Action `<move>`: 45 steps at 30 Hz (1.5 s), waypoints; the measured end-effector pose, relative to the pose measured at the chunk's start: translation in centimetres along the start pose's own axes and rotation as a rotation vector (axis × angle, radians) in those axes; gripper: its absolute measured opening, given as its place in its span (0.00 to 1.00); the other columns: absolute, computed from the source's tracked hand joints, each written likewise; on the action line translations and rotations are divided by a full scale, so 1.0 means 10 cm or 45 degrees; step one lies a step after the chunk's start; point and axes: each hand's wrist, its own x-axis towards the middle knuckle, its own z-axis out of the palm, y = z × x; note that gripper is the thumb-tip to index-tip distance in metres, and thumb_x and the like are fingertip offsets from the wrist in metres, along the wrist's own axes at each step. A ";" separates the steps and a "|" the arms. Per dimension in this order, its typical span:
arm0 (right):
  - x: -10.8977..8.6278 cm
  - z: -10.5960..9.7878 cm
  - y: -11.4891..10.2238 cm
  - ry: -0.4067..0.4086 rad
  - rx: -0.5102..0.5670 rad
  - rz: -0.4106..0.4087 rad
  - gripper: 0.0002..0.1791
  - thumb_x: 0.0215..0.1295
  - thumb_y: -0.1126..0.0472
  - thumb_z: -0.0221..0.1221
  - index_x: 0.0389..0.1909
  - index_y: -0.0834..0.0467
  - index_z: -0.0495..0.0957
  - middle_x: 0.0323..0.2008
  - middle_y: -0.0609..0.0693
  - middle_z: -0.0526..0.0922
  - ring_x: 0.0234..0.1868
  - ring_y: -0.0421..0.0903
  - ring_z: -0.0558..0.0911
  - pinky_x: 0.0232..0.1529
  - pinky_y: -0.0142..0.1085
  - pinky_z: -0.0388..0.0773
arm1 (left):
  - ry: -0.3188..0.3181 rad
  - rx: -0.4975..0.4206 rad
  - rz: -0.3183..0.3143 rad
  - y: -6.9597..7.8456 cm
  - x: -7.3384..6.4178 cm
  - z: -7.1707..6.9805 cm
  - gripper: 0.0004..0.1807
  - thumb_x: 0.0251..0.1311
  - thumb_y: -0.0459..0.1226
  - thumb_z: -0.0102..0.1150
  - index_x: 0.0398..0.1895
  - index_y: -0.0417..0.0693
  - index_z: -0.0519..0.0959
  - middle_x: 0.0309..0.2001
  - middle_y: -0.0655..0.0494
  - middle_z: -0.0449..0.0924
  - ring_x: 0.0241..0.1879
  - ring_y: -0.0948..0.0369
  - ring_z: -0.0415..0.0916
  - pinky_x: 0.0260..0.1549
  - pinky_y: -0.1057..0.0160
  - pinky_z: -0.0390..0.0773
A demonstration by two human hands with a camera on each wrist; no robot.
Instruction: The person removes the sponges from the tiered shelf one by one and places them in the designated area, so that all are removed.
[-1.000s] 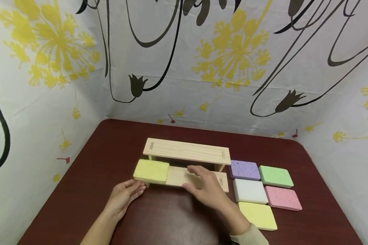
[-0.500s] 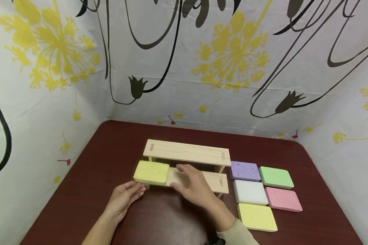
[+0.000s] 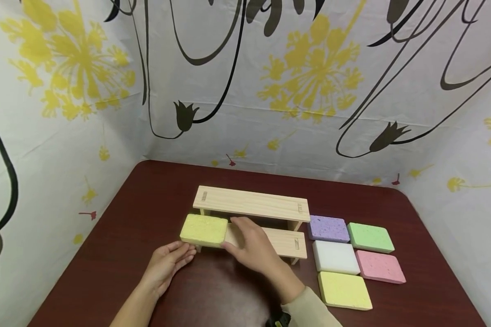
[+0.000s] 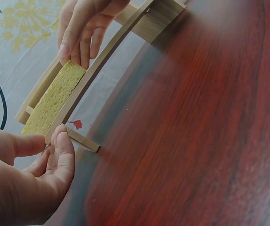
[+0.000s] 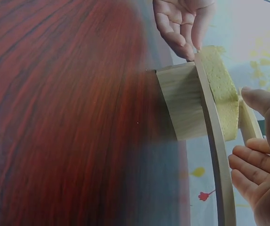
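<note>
A yellow sponge (image 3: 204, 230) lies flat on the left end of the lower board of a small two-tier wooden shelf (image 3: 286, 242). My left hand (image 3: 167, 268) is at that board's front left corner, thumb and fingertips pinching the wood, as the left wrist view shows the hand (image 4: 36, 174) at the board's end. Over the same board, my right hand (image 3: 253, 247) stands at the sponge's right end, thumb toward the front and fingers behind. In the right wrist view its fingers (image 5: 252, 165) are loosely spread beside the sponge (image 5: 222, 94); firm contact cannot be made out.
Right of the shelf lie a purple sponge (image 3: 328, 228), a green sponge (image 3: 370, 237), a white sponge (image 3: 335, 257), a pink sponge (image 3: 380, 266) and another yellow sponge (image 3: 344, 290). The upper board (image 3: 251, 201) rises behind the lower one. Patterned cloth (image 3: 245, 91) surrounds the dark red table (image 3: 212, 290).
My right hand has moved left along the lower board, up to the yellow sponge's right end. The left hand and the sponges have stayed in place.
</note>
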 end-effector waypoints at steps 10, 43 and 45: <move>0.08 0.08 -0.08 -0.075 -0.068 0.068 0.47 0.58 0.33 0.68 0.66 0.65 0.72 0.60 0.58 0.78 0.60 0.53 0.79 0.61 0.45 0.76 | -0.003 0.000 0.003 0.00 0.00 0.00 0.21 0.73 0.29 0.53 0.63 0.23 0.69 0.49 0.41 0.83 0.48 0.57 0.83 0.51 0.62 0.81; -0.01 0.01 -0.08 -0.019 0.003 -0.007 0.46 0.51 0.42 0.76 0.66 0.63 0.72 0.60 0.52 0.78 0.60 0.48 0.78 0.61 0.42 0.76 | 0.017 0.087 0.030 -0.03 0.01 0.01 0.22 0.77 0.34 0.47 0.65 0.24 0.68 0.53 0.41 0.81 0.50 0.56 0.82 0.51 0.61 0.81; -0.04 -0.03 -0.08 -0.015 0.017 -0.028 0.46 0.51 0.43 0.77 0.66 0.63 0.73 0.60 0.52 0.78 0.60 0.47 0.78 0.60 0.43 0.77 | 0.023 0.103 0.033 -0.03 0.01 0.02 0.21 0.77 0.33 0.48 0.65 0.24 0.69 0.54 0.41 0.80 0.49 0.57 0.82 0.51 0.61 0.81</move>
